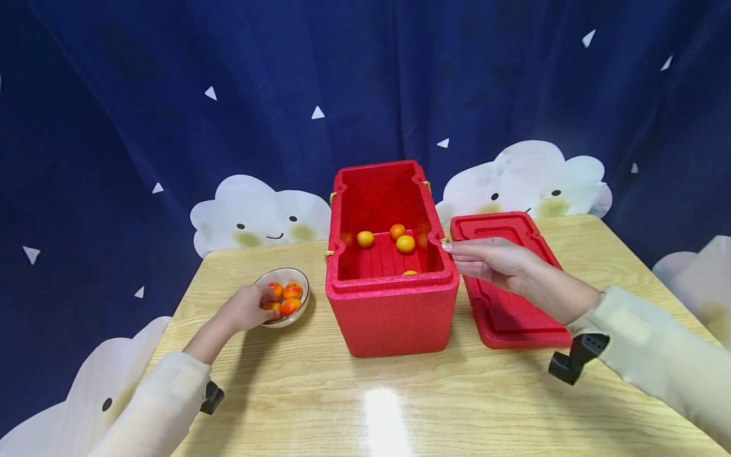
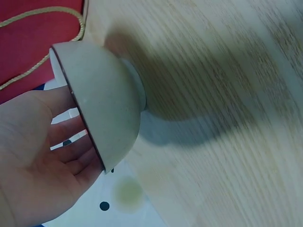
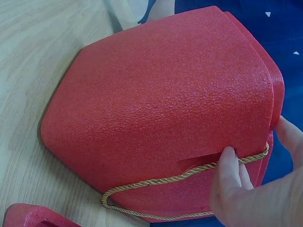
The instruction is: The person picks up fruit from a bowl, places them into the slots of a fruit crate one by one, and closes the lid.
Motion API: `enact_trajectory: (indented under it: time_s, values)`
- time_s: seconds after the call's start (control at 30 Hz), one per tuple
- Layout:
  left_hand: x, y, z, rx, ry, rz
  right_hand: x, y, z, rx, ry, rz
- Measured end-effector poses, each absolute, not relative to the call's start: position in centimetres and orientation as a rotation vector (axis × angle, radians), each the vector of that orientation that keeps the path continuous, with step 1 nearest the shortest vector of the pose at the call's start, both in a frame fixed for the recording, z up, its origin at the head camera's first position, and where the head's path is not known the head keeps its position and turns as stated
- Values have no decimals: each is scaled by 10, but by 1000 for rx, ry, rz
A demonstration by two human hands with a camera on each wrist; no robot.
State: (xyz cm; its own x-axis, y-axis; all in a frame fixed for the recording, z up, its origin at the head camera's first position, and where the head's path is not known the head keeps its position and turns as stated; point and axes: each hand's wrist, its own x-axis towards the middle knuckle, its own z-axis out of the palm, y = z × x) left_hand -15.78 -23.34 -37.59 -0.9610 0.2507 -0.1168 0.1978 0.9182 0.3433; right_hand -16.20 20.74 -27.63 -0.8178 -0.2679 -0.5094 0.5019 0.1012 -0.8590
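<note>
In the head view my left hand (image 1: 245, 308) reaches into a white, dark-rimmed bowl (image 1: 301, 309) from the left. Small orange-red fruits (image 1: 293, 290) lie in it, and one sits between the thumb and fingers; whether they grip it is hidden. The left wrist view shows these fingers going behind the rim of the bowl (image 2: 106, 101). Right of the bowl stands a lidless red foam box (image 1: 394, 324) with several yellow-orange fruits (image 1: 405, 244) inside. My right hand (image 1: 497, 261) touches its right rim and outer wall with straight fingers, beside a gold cord (image 3: 161, 180).
A red lid (image 1: 508, 304) lies on the wooden table (image 1: 320, 400) to the right of the box, under my right forearm. Behind the table hangs a dark blue curtain (image 1: 371, 76) with white clouds.
</note>
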Motion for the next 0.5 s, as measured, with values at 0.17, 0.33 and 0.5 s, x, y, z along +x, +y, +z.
enact_trajectory:
  time_s: [0.17,0.33,0.5]
  values:
    - [-160,-230,-379,348,2906,409,-162,208,-277,221,1816,-1783]
    - [-162,-229,-378,409,2899,368,-163,207,-277,243,1813,-1778]
    - [-162,-232,-373,426,2881,416,-163,208,-277,244,1822,-1769]
